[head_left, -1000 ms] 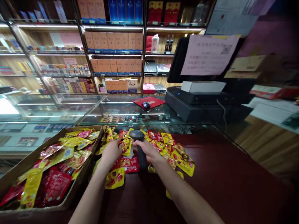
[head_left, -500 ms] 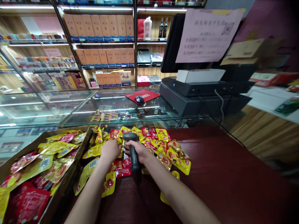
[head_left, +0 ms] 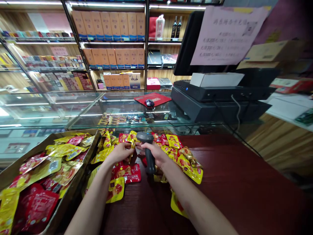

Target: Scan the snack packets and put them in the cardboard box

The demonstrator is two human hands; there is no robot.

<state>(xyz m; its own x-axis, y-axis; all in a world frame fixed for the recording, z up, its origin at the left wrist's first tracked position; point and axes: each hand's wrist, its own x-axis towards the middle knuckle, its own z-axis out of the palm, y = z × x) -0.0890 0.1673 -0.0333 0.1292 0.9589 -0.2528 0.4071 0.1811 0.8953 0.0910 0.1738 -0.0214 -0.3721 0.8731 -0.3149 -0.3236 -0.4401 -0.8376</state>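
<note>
My right hand (head_left: 156,153) is wrapped round the handle of a dark grey barcode scanner (head_left: 150,160), its head pointing away from me. Just left of it, my left hand (head_left: 121,152) pinches a yellow snack packet (head_left: 132,150), turned almost edge-on, close to the scanner head. Under and around both hands lie many yellow, red and gold packets in a loose pile. A red packet (head_left: 129,173) rests flat below my left hand, with a yellow packet (head_left: 116,190) nearer me. On the right of the pile is another yellow packet (head_left: 189,169).
A cardboard box (head_left: 94,143) full of similar packets stands at the left. Behind the dark red tabletop (head_left: 232,182) is a glass counter with a mouse (head_left: 149,103) on a red mat (head_left: 160,98). A monitor (head_left: 186,42) with a paper sign stands at the back right.
My left hand has turned and lifted a yellow packet up edge-on beside the scanner. The scanner has tilted more upright in my right hand. The whole view has shifted slightly.
</note>
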